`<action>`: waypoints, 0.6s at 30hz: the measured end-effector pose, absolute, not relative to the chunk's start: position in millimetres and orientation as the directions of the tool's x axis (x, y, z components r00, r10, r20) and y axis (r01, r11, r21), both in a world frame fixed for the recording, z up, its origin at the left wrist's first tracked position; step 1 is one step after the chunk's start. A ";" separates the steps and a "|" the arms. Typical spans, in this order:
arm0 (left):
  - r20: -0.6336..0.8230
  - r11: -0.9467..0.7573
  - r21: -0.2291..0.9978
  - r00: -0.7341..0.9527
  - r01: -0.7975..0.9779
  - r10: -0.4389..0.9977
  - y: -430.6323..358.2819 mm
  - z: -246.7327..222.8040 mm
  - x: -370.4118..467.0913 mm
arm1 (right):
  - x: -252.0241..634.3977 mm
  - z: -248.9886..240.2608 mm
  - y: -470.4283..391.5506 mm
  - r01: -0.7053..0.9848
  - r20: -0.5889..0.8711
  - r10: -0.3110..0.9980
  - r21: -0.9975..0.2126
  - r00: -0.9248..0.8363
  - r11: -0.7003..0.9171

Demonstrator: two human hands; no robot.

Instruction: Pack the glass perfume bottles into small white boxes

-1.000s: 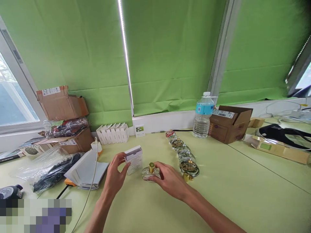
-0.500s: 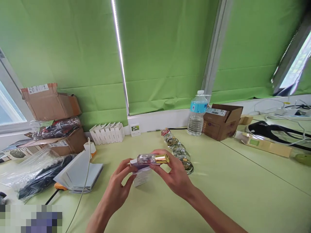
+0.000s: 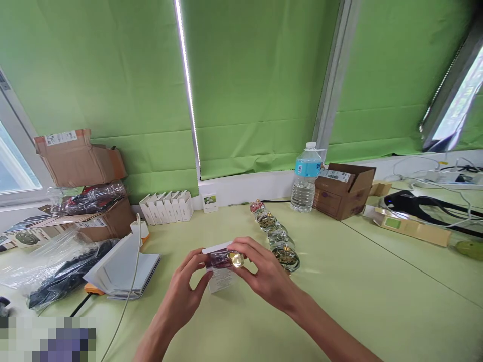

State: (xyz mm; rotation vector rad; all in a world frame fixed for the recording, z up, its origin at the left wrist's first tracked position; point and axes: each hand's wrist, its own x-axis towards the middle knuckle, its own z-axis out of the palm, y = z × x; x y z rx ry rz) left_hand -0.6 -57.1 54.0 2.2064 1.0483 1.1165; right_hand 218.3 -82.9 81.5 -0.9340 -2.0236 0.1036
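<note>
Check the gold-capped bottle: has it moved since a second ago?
Yes. The gold-capped bottle has left the table and is now held by the right hand at the open top of the small white box, steadied by the left hand.

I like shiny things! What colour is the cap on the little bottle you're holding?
Gold, on the perfume bottle's cap, seen in the head view.

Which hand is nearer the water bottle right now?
Right. The right hand sits below-left of the water bottle, on the perfume bottle; the left hand is farther left.
</note>
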 end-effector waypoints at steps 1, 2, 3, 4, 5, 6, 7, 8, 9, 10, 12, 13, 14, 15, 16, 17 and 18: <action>0.468 -0.598 0.688 0.378 0.410 0.799 -57.1 53.8 -0.2 | 218.0 81.6 -82.7 0.586 0.688 0.643 -0.382 -0.336 0.714; 0.461 -0.589 0.701 0.374 0.402 0.805 -57.3 53.7 0.2 | 217.6 81.9 -82.8 0.595 0.687 0.640 -0.368 -0.343 0.714; 0.455 -0.582 0.708 0.373 0.399 0.809 -57.8 53.8 0.6 | 217.1 82.6 -83.2 0.601 0.684 0.640 -0.361 -0.349 0.713; 0.451 -0.578 0.711 0.372 0.401 0.812 -58.4 54.0 0.9 | 216.6 83.5 -83.9 0.601 0.679 0.642 -0.359 -0.356 0.714; 0.447 -0.575 0.712 0.371 0.403 0.814 -59.3 54.3 1.0 | 216.1 84.8 -84.6 0.599 0.673 0.645 -0.363 -0.361 0.714; 0.445 -0.574 0.711 0.371 0.407 0.815 -60.3 54.5 1.1 | 215.8 86.1 -85.5 0.596 0.666 0.650 -0.368 -0.366 0.713; 0.443 -0.571 0.711 0.369 0.411 0.817 -61.3 54.6 1.1 | 215.5 87.6 -86.3 0.595 0.657 0.655 -0.373 -0.372 0.712; 0.440 -0.569 0.710 0.368 0.416 0.819 -62.2 54.7 1.1 | 215.3 89.0 -87.1 0.595 0.650 0.659 -0.374 -0.379 0.712; 0.436 -0.565 0.710 0.367 0.422 0.822 -62.9 54.6 1.1 | 215.1 90.3 -88.0 0.596 0.643 0.662 -0.375 -0.385 0.710; 0.429 -0.559 0.710 0.367 0.429 0.825 -63.5 54.5 1.2 | 214.9 91.4 -88.9 0.599 0.635 0.668 -0.378 -0.388 0.706; 0.419 -0.551 0.706 0.366 0.444 0.831 -64.1 54.0 1.7 | 214.2 93.0 -90.9 0.605 0.620 0.684 -0.391 -0.385 0.694; 0.418 -0.550 0.703 0.364 0.451 0.833 -64.2 53.7 2.2 | 213.8 93.5 -92.0 0.608 0.612 0.693 -0.399 -0.381 0.686; 0.419 -0.550 0.699 0.361 0.457 0.833 -64.3 53.4 2.7 | 213.3 93.8 -92.9 0.611 0.604 0.701 -0.406 -0.379 0.679; 0.422 -0.550 0.696 0.357 0.461 0.833 -64.3 53.1 3.3 | 212.9 93.8 -93.7 0.616 0.597 0.708 -0.409 -0.378 0.673; 0.425 -0.551 0.694 0.353 0.464 0.833 -64.4 52.8 3.9 | 212.4 93.6 -94.2 0.620 0.591 0.712 -0.409 -0.380 0.670; 0.426 -0.550 0.693 0.351 0.466 0.834 -64.5 52.5 4.6 | 211.9 93.1 -94.3 0.624 0.586 0.715 -0.407 -0.383 0.668; 0.424 -0.550 0.692 0.352 0.468 0.834 -64.8 52.2 5.3 | 211.5 92.5 -94.1 0.627 0.581 0.716 -0.404 -0.386 0.666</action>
